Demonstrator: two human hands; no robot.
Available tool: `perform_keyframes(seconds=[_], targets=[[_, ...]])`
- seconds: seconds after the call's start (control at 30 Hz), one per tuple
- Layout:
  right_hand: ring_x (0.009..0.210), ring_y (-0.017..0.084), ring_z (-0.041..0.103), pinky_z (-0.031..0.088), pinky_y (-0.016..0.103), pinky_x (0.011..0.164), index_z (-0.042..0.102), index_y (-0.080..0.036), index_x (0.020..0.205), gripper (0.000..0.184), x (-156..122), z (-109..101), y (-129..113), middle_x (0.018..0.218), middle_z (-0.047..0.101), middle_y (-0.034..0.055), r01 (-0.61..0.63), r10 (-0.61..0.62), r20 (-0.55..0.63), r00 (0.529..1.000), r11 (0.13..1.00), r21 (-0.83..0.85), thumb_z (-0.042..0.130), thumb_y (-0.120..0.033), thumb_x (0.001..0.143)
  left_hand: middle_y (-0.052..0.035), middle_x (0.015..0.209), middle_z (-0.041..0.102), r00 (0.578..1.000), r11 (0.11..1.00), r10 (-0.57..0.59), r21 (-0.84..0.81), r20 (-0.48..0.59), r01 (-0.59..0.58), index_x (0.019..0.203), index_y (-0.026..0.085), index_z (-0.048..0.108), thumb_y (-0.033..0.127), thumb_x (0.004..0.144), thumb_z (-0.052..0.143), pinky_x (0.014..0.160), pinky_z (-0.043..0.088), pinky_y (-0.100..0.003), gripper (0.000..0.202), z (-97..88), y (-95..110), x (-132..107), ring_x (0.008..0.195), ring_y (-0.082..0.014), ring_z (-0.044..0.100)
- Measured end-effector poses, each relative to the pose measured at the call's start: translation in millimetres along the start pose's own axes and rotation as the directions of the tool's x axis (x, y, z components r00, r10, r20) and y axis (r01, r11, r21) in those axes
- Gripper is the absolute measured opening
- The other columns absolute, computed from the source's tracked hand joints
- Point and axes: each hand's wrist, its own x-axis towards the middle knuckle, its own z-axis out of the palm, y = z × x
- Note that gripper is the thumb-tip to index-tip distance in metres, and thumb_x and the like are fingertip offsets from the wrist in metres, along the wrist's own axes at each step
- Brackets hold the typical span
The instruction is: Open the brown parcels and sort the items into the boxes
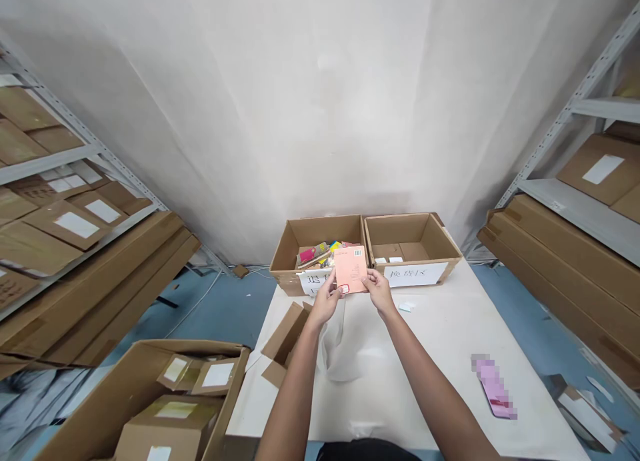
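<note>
Pink book (351,269), one: held above the worktop (430,354), before two cardboard boxes (400,231). My left hand (326,301) pinches its lower left corner, my right hand (379,290) its right edge, presumably leaving the printed face clear. Box labels (416,275): facing me, likely for easy reading.

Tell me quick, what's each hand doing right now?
Left hand: holding the pink item at its lower left.
Right hand: holding its lower right.
</note>
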Motion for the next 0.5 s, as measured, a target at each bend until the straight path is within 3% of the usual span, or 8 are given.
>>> perform_keyframes(seconds=[0.1, 0.2, 0.3, 0.4, 0.5], targets=[[0.096, 0.026, 0.074, 0.059, 0.039, 0.086, 0.071, -0.019, 0.115, 0.05, 41, 12, 5, 0.106, 0.079, 0.0106, 0.057, -0.057, -0.022, 0.998, 0.998, -0.003, 0.079, -0.053, 0.078, -0.0109, 0.133, 0.071, 0.997, 1.0, -0.02, -0.022, -0.07, 0.018, 0.16, 0.024, 0.043, 0.036, 0.086, 0.072, 0.087, 0.063, -0.041, 0.08, -12.3, -8, 41, 0.104, -0.0242, 0.072], [0.108, 0.026, 0.071, 0.056, 0.039, 0.097, 0.07, -0.019, 0.121, 0.052, 92, 18, 11, 0.12, 0.076, 0.0128, 0.101, -0.114, -0.146, 0.983, 0.991, -0.09, 0.075, -0.047, 0.078, -0.0134, 0.145, 0.064, 0.988, 0.999, 0.049, 0.01, -0.144, -0.048, 0.157, 0.021, 0.048, 0.036, 0.088, 0.07, 0.104, 0.056, -0.045, 0.073, -20.1, -14, 87, 0.128, -0.0291, 0.064], [0.116, 0.026, 0.068, 0.053, 0.037, 0.101, 0.066, -0.019, 0.13, 0.058, 125, 9, 26, 0.133, 0.07, 0.0142, 0.018, -0.099, -0.347, 0.933, 0.973, -0.231, 0.071, -0.043, 0.077, -0.0124, 0.152, 0.059, 0.983, 0.991, 0.083, 0.12, -0.164, -0.063, 0.153, 0.022, 0.054, 0.034, 0.088, 0.07, 0.115, 0.046, -0.044, 0.067, -30.5, -31, 110, 0.144, -0.0293, 0.051], [0.115, 0.025, 0.068, 0.053, 0.035, 0.1, 0.064, -0.019, 0.131, 0.058, 120, -15, 59, 0.136, 0.068, 0.0144, -0.056, -0.091, -0.421, 0.902, 0.944, -0.324, 0.066, -0.043, 0.079, -0.0122, 0.14, 0.069, 0.988, 0.991, 0.003, 0.135, -0.154, 0.018, 0.147, 0.023, 0.059, 0.037, 0.091, 0.066, 0.111, 0.049, -0.043, 0.058, -46.2, -72, 95, 0.13, -0.0263, 0.063], [0.111, 0.027, 0.069, 0.053, 0.038, 0.1, 0.065, -0.019, 0.126, 0.052, 81, -44, 108, 0.131, 0.07, 0.0142, -0.079, -0.105, -0.422, 0.9, 0.914, -0.397, 0.06, -0.043, 0.08, -0.0125, 0.122, 0.076, 0.966, 0.97, -0.172, 0.14, -0.192, 0.2, 0.133, 0.019, 0.07, 0.041, 0.091, 0.064, 0.103, 0.054, -0.044, 0.048, -57.9, -130, 50, 0.109, -0.0252, 0.072]])
